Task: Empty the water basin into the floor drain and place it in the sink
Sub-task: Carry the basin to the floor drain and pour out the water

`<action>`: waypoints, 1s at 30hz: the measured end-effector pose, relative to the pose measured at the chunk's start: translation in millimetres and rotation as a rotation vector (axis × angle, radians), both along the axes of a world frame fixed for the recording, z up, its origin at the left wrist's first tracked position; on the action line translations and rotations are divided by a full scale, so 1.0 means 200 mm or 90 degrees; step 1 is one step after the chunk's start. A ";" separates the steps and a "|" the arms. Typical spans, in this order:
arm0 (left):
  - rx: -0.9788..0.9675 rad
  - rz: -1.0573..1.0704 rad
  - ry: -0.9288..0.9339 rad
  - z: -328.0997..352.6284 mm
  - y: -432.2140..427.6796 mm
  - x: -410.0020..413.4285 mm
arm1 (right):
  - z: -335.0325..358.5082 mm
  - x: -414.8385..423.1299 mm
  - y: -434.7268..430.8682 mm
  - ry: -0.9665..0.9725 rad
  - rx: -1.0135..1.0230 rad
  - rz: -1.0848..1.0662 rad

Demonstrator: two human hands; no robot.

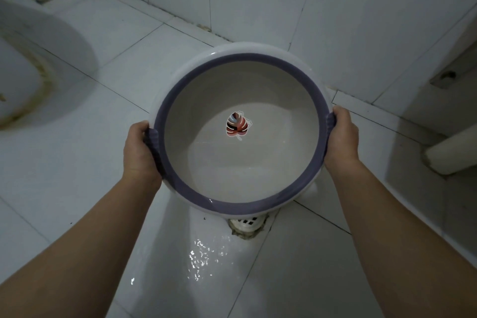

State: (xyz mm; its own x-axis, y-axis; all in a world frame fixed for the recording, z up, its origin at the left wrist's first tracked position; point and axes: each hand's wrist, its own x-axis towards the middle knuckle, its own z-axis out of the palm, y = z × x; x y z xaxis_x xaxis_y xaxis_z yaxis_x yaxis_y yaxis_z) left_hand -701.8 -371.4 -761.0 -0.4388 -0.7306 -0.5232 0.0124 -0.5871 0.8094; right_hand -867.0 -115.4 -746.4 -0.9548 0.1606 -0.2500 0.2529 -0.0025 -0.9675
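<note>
Basin [242, 162] between both hands, above drain [246, 224]

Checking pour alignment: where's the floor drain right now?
Head view, lower centre: floor drain sits just below the basin near rim, partly hidden, between both forearms.

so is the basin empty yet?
Nearly: the basin shows its bare bottom and leaf sticker, with only a thin film of water. Wet floor by the drain.
</note>
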 end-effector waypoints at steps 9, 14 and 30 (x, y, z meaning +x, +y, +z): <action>-0.019 0.009 0.001 0.00 -0.01 -0.02 | -0.02 -0.01 -0.01 0.016 -0.006 -0.008; -0.021 0.005 0.023 0.00 0.00 -0.03 | -0.02 -0.02 0.00 0.023 -0.009 -0.021; -0.051 -0.014 -0.012 -0.02 -0.01 -0.03 | -0.04 -0.02 0.00 0.022 0.039 -0.040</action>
State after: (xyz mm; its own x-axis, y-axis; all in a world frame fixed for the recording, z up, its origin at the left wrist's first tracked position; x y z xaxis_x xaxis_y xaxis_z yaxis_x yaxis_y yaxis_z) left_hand -707.0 -372.5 -764.6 -0.4455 -0.7613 -0.4711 -0.0148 -0.5199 0.8541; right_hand -870.6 -116.2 -754.9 -0.9501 0.2350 -0.2051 0.2206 0.0413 -0.9745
